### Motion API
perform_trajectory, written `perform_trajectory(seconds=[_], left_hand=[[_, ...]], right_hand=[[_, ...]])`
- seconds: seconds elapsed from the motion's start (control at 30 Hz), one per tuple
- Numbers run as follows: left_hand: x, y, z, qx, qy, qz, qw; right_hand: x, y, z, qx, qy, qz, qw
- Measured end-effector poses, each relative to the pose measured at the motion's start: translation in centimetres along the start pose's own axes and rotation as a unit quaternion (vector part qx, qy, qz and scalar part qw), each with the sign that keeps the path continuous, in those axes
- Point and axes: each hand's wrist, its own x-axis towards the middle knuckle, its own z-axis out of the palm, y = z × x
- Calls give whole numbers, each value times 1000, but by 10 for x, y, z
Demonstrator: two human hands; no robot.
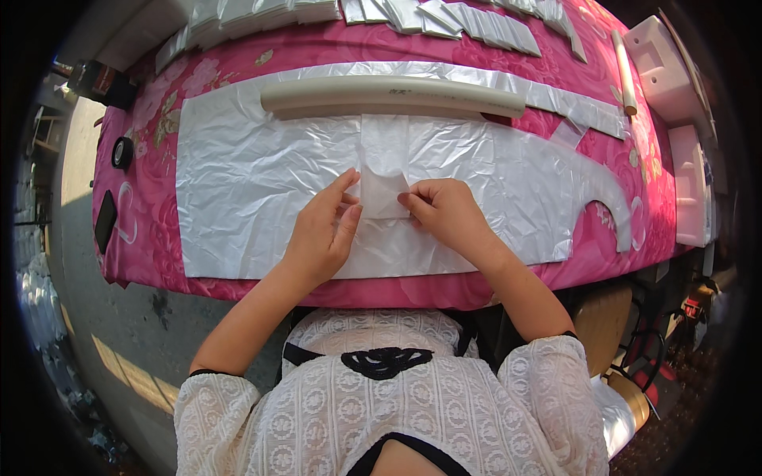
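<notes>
- White strip lies in the middle, upon a wide sheet.
- Right hand pinches its right edge between thumb and finger.
- Left hand is open near its left edge; if touching, I cannot tell.
- Far side has a pale tube; pink cloth lies beneath.

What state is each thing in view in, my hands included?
Small plastic piece: pinched at its right edge
Right hand: thumb and finger closed
Left hand: thumb and fingers apart
Large plastic sheet: spread out, creased
White tube: lying on its side
Plastic stacks: folded, overlapping
Pink cloth: spread beneath the large plastic sheet
</notes>
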Motion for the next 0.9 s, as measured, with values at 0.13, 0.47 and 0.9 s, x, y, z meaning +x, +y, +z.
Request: perform_trajectory(seconds=[0.13, 0.47, 0.9], left_hand=[[-3, -1, 15, 227, -13, 149, 962], [-2, -1, 28, 283, -39, 119, 951], [17, -5, 14, 300, -22, 224, 927]], right_hand=[[14, -3, -8, 62, -56, 91, 992], [-1, 14, 15, -256, 217, -263, 905], [25, 27, -17, -234, 47, -430, 871]])
